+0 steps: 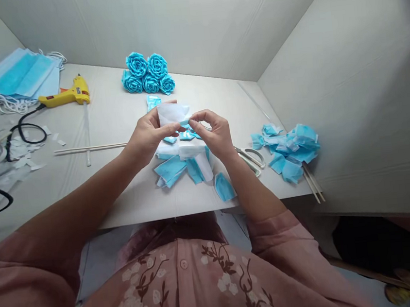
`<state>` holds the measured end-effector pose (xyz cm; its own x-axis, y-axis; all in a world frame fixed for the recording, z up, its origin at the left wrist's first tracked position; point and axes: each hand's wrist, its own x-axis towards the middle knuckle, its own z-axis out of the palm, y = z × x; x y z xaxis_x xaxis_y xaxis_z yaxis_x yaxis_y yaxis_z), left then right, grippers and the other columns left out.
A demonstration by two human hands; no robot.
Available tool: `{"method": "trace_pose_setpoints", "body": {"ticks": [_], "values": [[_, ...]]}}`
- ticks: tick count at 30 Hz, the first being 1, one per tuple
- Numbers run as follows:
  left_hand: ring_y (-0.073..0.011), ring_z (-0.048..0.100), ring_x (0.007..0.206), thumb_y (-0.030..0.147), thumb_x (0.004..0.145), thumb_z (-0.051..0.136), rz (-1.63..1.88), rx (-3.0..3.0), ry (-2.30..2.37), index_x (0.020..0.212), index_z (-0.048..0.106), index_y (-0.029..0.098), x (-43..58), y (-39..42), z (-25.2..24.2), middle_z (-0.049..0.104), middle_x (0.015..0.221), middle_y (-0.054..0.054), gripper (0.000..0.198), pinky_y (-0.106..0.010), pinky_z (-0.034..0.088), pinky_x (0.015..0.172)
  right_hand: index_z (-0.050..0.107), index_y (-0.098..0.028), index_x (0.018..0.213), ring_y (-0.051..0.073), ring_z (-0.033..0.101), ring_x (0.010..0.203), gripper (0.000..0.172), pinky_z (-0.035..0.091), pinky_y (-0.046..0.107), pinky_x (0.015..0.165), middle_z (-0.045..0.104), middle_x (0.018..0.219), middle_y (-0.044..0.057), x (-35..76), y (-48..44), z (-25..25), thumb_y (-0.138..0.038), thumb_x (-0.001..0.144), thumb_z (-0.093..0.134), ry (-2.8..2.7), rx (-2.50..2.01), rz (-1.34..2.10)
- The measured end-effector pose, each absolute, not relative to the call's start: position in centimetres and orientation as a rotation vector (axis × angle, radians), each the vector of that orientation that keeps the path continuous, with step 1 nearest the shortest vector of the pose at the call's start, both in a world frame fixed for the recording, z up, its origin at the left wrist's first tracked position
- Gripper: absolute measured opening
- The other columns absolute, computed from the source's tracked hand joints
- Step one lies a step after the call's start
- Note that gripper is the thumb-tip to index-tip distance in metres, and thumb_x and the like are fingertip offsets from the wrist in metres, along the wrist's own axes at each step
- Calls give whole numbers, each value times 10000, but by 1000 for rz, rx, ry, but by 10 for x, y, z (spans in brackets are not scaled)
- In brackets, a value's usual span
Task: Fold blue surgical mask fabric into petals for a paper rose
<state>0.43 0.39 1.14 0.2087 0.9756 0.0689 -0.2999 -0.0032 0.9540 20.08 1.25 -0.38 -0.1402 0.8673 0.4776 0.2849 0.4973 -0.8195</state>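
Between my two hands, above the middle of the table, is a piece of face mask fabric (173, 114), white on the side facing me with a blue lower edge. My left hand (151, 131) pinches its left part, thumb in front and fingers behind. At its lower right corner, the thumb and fingertips of my right hand (214, 132) press together on the blue edge. Below the hands lie cut blue and white mask pieces (172, 170), overlapping one another. A single blue piece (224, 186) rests by my right forearm. Scissors (252, 159) lie partly behind that forearm.
Several blue fabric roses (151, 81) are stacked at the back. A yellow glue gun (70, 93) and a pile of face masks (21, 75) sit at left, near white scraps (22, 153). Thin sticks (90, 148) lie left. Blue petals with sticks (288, 149) are at right.
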Motion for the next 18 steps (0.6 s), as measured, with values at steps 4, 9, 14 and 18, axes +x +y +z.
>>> {"method": "trace_pose_setpoints", "body": {"ticks": [4,9,14,18], "values": [[-168,756,784,182,758,846,1247,1084,860,1221,718,178,4,4,10,789,1011,-36,481,-284,586,748,730,-234,976,201,709,991,381,556,350,960,774,998,25,201,15,-6,-605,894,754,-1656,-986,765],[-176,741,749,138,741,801,1222,1124,898,1251,707,147,6,4,10,761,931,-33,519,-314,585,757,623,-264,1356,210,709,1001,690,581,365,954,743,1025,26,205,19,-10,-689,838,787,-1651,-950,1007],[-187,734,751,141,740,789,1231,1216,946,1362,675,123,7,3,6,744,897,-35,633,-334,600,800,567,-264,1453,213,677,942,719,602,431,987,708,1028,24,205,22,-19,-659,883,758,-1763,-930,904],[-200,752,811,297,794,872,1253,1106,858,1407,638,210,5,6,5,749,920,-28,662,-318,592,787,537,-290,1473,240,695,1010,678,622,477,993,706,1200,55,204,25,-25,-644,922,714,-1710,-856,929]]}}
